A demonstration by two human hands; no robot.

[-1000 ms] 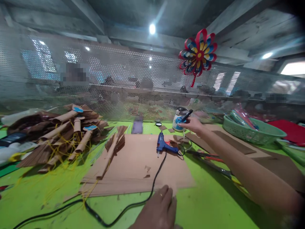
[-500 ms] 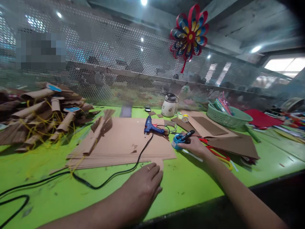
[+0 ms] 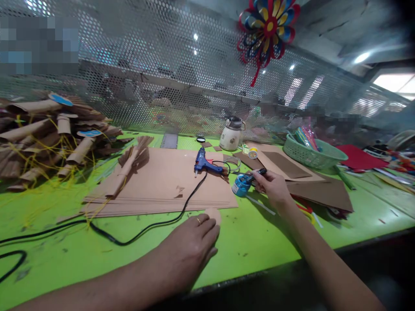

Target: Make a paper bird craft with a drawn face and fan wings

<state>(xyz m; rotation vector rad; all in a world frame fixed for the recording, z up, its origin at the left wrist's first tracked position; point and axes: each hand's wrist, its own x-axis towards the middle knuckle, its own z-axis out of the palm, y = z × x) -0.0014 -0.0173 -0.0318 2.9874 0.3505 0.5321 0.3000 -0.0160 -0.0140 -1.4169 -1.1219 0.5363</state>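
— Right hand [image 3: 274, 185]?
— Curls shut on a pen [image 3: 256, 175] and a blue roll [image 3: 240, 186], low over the table [image 3: 259, 246], just off the sheet's [image 3: 162, 185] right corner.
— Left hand [image 3: 194, 237]?
— Lies flat and open, holds nothing; fingertips touch a small disc [image 3: 214, 214] at the sheet's near edge.
— Glue gun [image 3: 205, 164]?
— Rests on the sheet, untouched, cord [image 3: 129, 237] trailing left.
— Done so far?
— Looks well along: many rolled fans piled in a heap [image 3: 48, 138] far left, one more fan [image 3: 129, 166] alone on the sheet.
— Left over?
— Seemingly plenty: uncut brown card [image 3: 317, 194] to the right, disc not yet attached to anything. Hard to say more.
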